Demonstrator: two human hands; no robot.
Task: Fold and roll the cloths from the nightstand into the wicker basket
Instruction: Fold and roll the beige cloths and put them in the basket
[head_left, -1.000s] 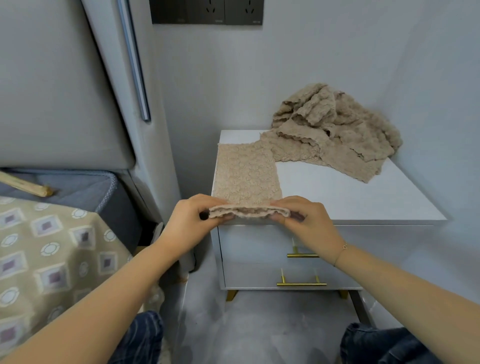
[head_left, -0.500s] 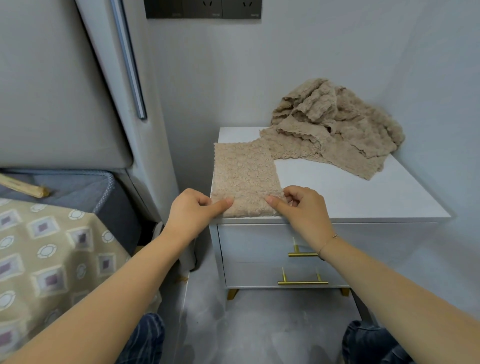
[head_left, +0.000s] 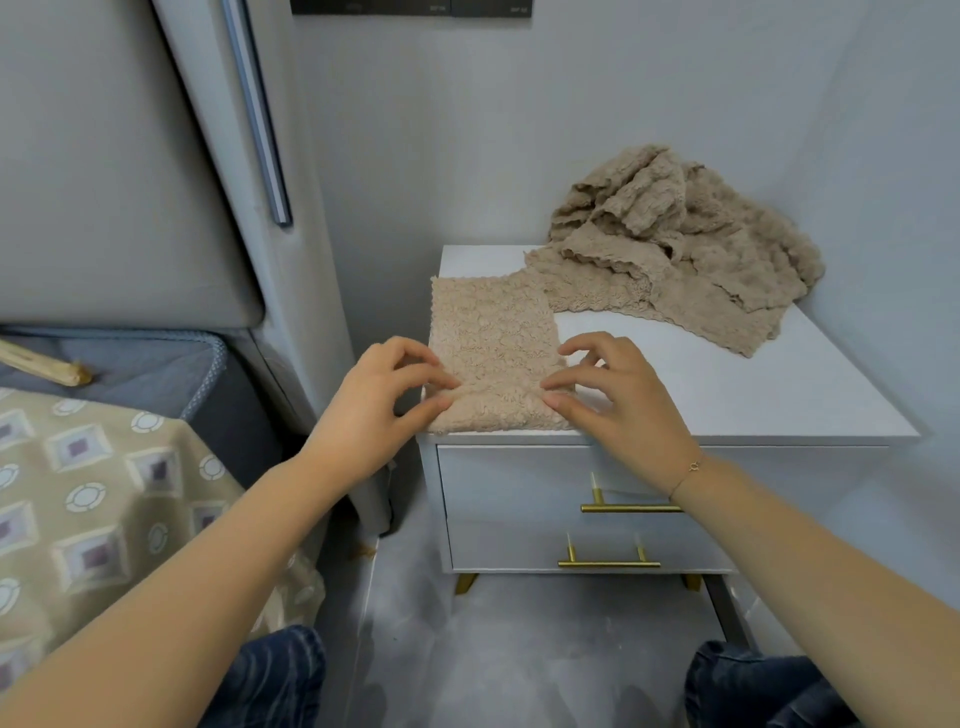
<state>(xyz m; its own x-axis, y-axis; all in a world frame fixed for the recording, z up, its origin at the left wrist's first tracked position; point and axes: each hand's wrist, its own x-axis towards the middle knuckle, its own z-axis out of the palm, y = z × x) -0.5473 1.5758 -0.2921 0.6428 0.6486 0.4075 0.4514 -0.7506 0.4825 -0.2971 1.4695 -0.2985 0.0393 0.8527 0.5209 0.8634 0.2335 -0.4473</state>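
Folded cloth (head_left: 493, 353) lies flat on the left front corner of the nightstand (head_left: 727, 395), near edge flush with the worktop lip. Looks light, soft, nubby and limp: no stiffness, so it should roll easily but slump if lifted by one corner. Best hold: both near corners, pinched evenly. Left hand (head_left: 374, 410) and right hand (head_left: 618, 400) sit at exactly those corners, each grip closed thumb-to-fingertip on the near hem. Loose pile of cloths (head_left: 680, 244) is at the back right, overlapping the folded one's far corner. Wicker basket not in view.
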